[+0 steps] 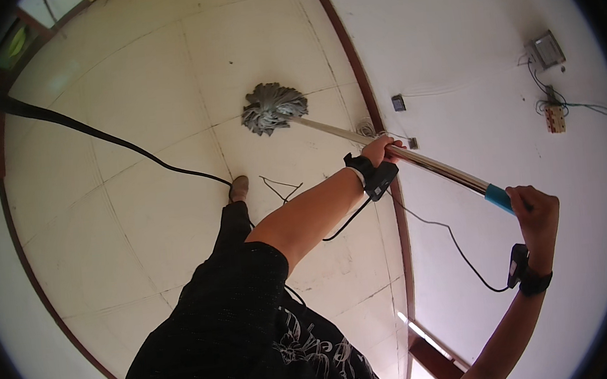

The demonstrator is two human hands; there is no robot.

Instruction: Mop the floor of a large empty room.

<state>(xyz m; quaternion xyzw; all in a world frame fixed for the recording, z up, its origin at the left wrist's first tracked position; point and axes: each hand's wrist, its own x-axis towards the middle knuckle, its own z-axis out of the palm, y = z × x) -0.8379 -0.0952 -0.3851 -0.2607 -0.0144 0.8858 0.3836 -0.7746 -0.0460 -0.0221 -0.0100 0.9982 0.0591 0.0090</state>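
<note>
A string mop with a grey head rests on the tiled floor ahead of me. From it a metal handle slants up to the right, ending in a blue grip. My left hand is wrapped around the middle of the handle, its arm reaching across my body. At the upper end, my right hand is closed over the blue grip and hides its tip. Each wrist carries a strapped black device with a cable.
A white wall with brown skirting runs along the right. It bears a meter box, a breaker and a socket. Coiled cable lies by the skirting. A bent wire is near my shoe. A black cable crosses the left.
</note>
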